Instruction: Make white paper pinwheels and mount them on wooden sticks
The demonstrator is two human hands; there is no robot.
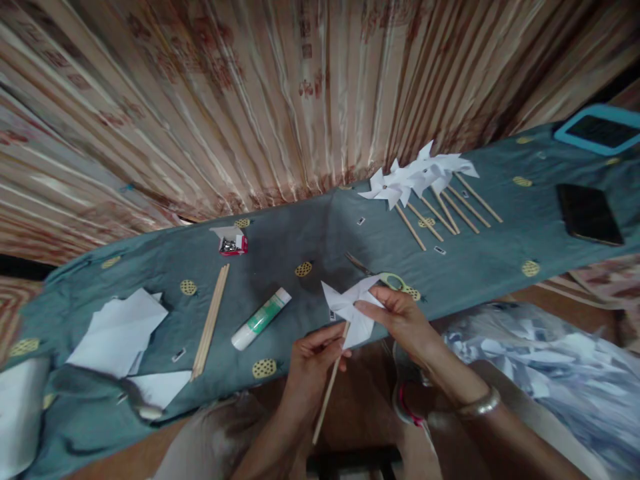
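A white paper pinwheel (363,327) is held over the table's front edge. My left hand (313,360) is closed around the upper part of its thin wooden stick (326,400), whose lower end points down toward my lap. With thumb and fingers, my right hand (400,313) pinches the pinwheel's right side near the centre. Just behind that hand lie scissors (393,280) with pale green handles. A white and green glue stick (263,319) rests on the cloth to the left. My fingers hide part of the join between stick and paper.
Several finished pinwheels (425,173) lie in a row at the back right. A small box of metal pins (231,243), loose wooden sticks (210,327) and white paper sheets (120,330) are left. A black phone (590,213) and blue-framed tablet (600,130) lie right.
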